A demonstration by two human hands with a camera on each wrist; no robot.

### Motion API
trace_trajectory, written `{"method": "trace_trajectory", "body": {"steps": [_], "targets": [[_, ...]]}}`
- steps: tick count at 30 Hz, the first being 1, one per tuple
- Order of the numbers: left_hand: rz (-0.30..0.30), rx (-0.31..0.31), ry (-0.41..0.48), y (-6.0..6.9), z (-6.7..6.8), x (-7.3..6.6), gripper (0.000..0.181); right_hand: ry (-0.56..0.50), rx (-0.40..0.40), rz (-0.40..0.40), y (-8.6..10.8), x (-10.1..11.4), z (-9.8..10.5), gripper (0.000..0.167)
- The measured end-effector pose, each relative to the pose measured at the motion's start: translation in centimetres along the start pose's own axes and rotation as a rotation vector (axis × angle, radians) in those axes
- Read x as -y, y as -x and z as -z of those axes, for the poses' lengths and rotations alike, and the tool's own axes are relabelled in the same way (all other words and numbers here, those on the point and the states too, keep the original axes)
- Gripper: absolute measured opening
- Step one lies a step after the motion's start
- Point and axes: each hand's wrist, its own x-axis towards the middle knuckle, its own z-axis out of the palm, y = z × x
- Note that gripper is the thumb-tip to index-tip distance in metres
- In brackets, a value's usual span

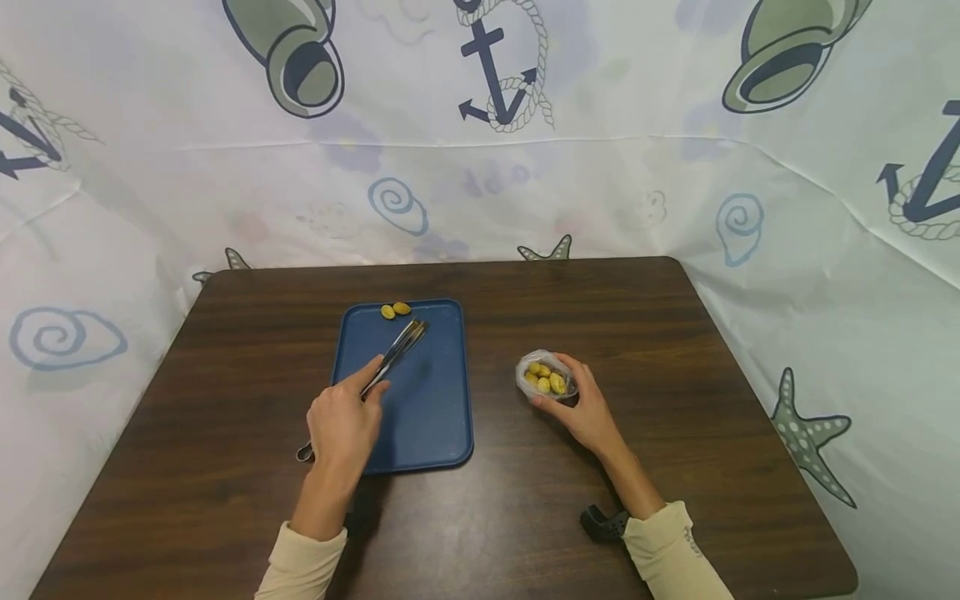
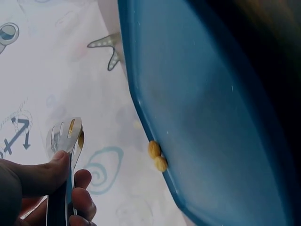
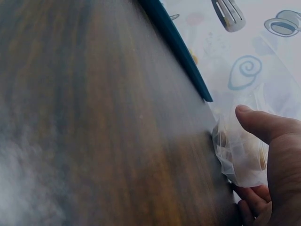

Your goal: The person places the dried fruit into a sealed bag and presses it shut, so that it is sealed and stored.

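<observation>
In the head view, taking the picture as a clock face, we see a flat, dark-blue rectangular tray (image 1: pixel 431 425) between seven and eight o'clock, two yellow-brown oval pieces (image 1: pixel 387 312) near its own twelve o'clock edge. Over it, the left hand (image 1: pixel 345 421) grips slim, shiny metal tongs (image 1: pixel 396 356). Between four and five, the right hand (image 1: pixel 588 412) holds a crinkled, clear plastic bag (image 1: pixel 522 372) of similar pieces, its mouth upward.

In the left wrist view, we find thumb and fingers pinching the tongs toward eight; something yellow-brown shows between their slotted heads. We judge the pieces light, firm and apt to roll, best nipped across their middles.

In the right wrist view, thumb and fingers cup the bag near four. It looks soft and slippery; we would support its sides below the rim.
</observation>
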Motion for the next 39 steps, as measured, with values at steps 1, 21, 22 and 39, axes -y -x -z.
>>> {"method": "trace_trajectory", "body": {"steps": [1,21,22,39], "targets": [[-0.002,0.004,0.005,0.1,-0.1,-0.1,0.042,0.002,0.000,-0.001,0.0,0.0,0.0,0.079],[-0.153,0.062,0.099,1.4,-2.1,-3.7,0.040,0.002,-0.002,0.001,0.1,0.1,0.0,0.079],[-0.162,0.064,0.110,1.5,-2.2,-3.8,0.039,0.002,-0.001,0.001,0.1,0.1,0.1,0.079],[-0.324,0.086,0.136,3.2,-4.5,-6.8,0.036,0.021,-0.007,-0.008,0.1,0.3,0.1,0.079]]}}
